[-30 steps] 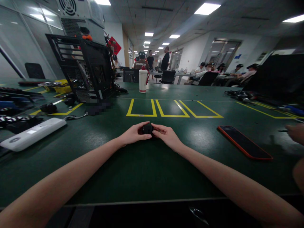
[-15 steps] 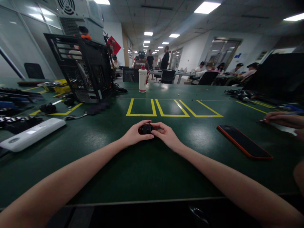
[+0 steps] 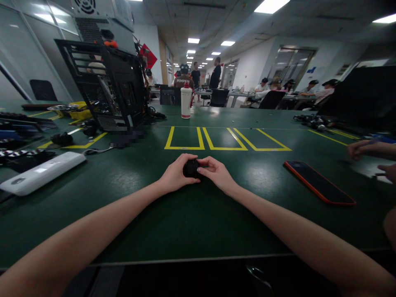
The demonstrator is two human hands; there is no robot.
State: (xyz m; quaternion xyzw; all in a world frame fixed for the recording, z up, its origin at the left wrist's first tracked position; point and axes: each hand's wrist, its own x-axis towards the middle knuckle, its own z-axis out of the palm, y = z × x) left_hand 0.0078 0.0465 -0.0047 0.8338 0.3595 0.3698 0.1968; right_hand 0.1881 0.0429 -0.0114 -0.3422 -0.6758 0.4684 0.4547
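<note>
A small, black, rounded object (image 3: 191, 168) is held between both my hands above the green table (image 3: 185, 222); its exact kind is too dark to make out. My left hand (image 3: 177, 173) curves round its left side, thumb below and fingers above. On the other side, my right hand (image 3: 216, 173) pinches its right edge with thumb and fingertips. Just beyond my hands, several yellow tape outlines (image 3: 185, 148) mark the tabletop.
An orange-edged phone (image 3: 320, 183) lies to the right, near another person's hand (image 3: 363, 148). At left are a white power strip (image 3: 45, 173) and an open black computer case (image 3: 123, 86). A white bottle (image 3: 186, 103) stands farther back.
The black object has turned in my hands and now shows a rounder, darker face. At the right, the other person's hands have shifted. My arms have hardly moved.
</note>
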